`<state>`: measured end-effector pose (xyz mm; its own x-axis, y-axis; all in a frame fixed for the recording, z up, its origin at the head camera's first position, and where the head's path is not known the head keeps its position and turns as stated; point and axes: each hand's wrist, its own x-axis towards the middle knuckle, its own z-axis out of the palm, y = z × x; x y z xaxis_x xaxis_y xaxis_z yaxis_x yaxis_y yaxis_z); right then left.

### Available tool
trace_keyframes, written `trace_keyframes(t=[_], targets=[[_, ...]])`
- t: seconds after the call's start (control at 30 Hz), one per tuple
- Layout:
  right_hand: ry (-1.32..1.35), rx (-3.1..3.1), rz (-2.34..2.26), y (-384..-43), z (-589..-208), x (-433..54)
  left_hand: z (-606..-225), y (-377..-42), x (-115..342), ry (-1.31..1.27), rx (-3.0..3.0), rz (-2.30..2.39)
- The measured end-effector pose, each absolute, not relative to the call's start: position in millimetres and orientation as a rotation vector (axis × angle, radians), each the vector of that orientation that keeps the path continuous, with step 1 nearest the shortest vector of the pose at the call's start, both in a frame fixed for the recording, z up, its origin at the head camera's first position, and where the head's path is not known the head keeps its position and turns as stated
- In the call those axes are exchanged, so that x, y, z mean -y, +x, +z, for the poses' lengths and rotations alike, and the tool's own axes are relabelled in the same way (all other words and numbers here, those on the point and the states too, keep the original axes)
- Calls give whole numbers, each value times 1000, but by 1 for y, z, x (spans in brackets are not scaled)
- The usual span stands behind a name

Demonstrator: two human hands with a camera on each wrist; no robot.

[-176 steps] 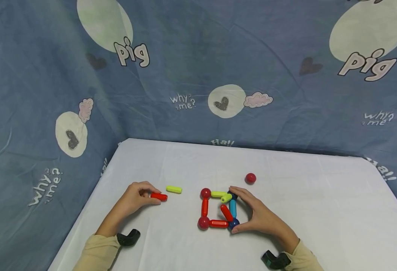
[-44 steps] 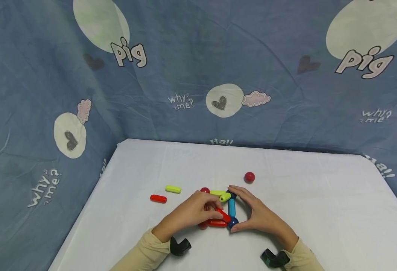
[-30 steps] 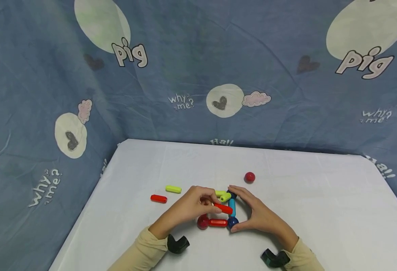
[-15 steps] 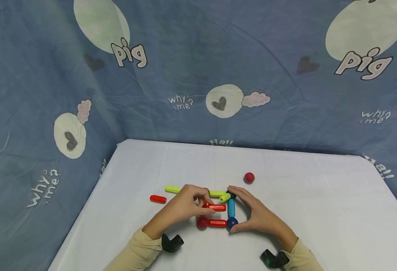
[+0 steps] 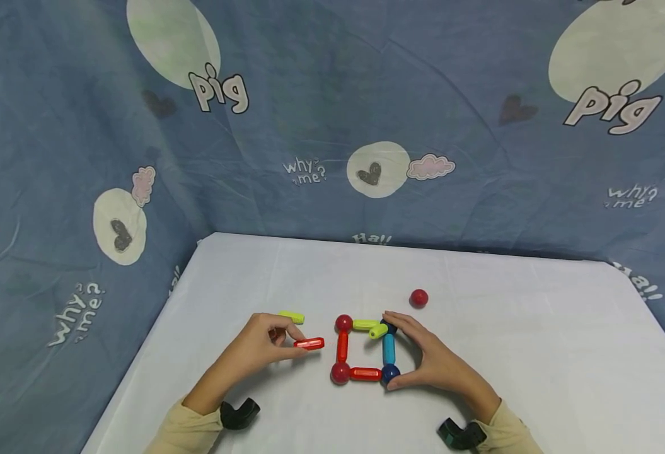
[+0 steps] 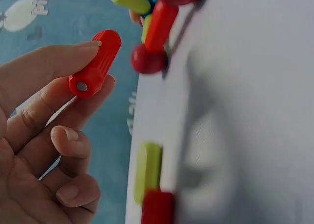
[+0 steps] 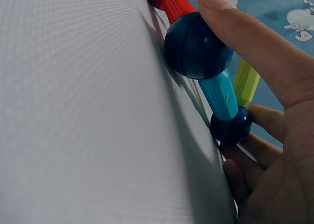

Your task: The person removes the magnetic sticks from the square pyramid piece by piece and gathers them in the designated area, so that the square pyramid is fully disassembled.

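My left hand [image 5: 264, 340] pinches a red magnetic rod [image 5: 311, 343] between thumb and fingers, held up left of the square frame; its metal end tip shows in the left wrist view. The frame of magnetic rods and balls lies on the white table. Two red balls [image 5: 340, 372] form its left corners, two dark blue balls [image 5: 390, 373] its right ones. Red, yellow-green and light blue [image 5: 388, 349] rods join them. Another yellow-green rod [image 7: 247, 82] rises from the far blue ball. My right hand [image 5: 437, 362] grips the blue side, thumb on the near ball, fingers on the far one.
A loose red ball [image 5: 419, 298] lies behind the frame. Past my left hand lies a yellow-green rod [image 5: 291, 317], and a second red rod [image 6: 157, 208] shows beside it in the left wrist view. A blue printed cloth [image 5: 287, 208] hangs behind the white table [image 5: 525, 353].
My left hand set one red rod down at the left, then took the red rod that leaned on the near blue ball and drew it away leftward. My right hand keeps its grip.
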<state>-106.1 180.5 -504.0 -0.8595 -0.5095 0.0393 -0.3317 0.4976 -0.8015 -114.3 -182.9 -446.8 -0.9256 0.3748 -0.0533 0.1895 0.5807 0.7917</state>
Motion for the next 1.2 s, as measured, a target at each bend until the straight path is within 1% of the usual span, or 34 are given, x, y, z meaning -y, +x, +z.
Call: trace_keyframes(t=[0.23, 0.5, 1.2], targets=[[-737, -2542, -1294, -106, -504, -181, -457, -110, 208, 405, -2609, 1255], [-735, -2543, -1292, -107, -505, -181, -460, -106, 225, 342, -2655, 1201], [-731, -2549, -1284, -106, -504, -180, -460, -108, 235, 358, -2739, 1003]])
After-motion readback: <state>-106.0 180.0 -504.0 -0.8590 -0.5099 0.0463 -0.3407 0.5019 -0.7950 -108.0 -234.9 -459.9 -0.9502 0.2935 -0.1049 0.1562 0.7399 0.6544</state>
